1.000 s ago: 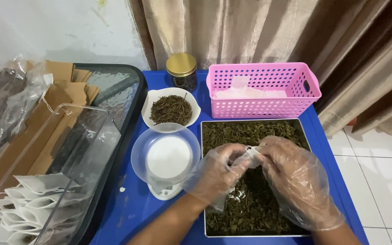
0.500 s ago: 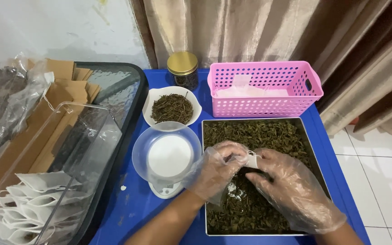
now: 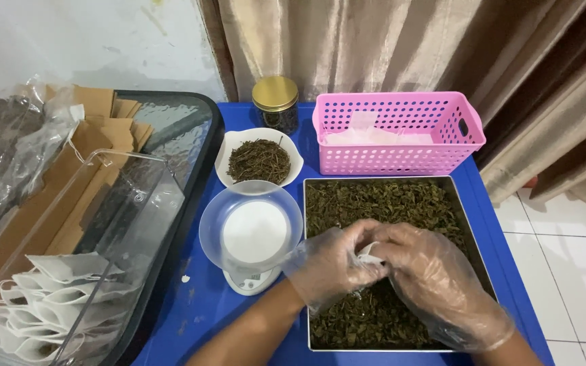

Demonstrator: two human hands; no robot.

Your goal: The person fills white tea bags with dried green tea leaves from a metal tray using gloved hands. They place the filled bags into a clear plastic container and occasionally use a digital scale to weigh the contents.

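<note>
Surface: blue table (image 3: pixel 205 318), filling the centre and lower frame. A dark glass-topped table (image 3: pixel 171 125) abuts it at left. Behind, upper frame: beige curtain (image 3: pixel 347 47), with a white wall (image 3: pixel 69 41) at upper left. White floor tiles (image 3: pixel 564 251) show at lower right.

Both hands wear clear plastic gloves and meet over a metal tray (image 3: pixel 473 234) of dried green leaves, lower centre-right. Left hand (image 3: pixel 330 264) is curled narrow, fingers pinching a small white bag (image 3: pixel 369 255). Right hand (image 3: pixel 435 278) is also closed on the bag from the other side, fingertips touching the left's. The bag sits between the two hands, just above the leaves; most of it is hidden.

Left of the tray: a small scale (image 3: pixel 251 278) bearing a clear bowl (image 3: pixel 208 234). Above it a white dish (image 3: pixel 228 146) of dark leaves, then a gold-lidded jar (image 3: pixel 275 95). A pink basket (image 3: pixel 401 129) stands just above the tray. At lower left, a clear bin (image 3: pixel 137 203) holds empty white bags (image 3: pixel 42 298); brown cardboard (image 3: pixel 89 135) lies beside it.
</note>
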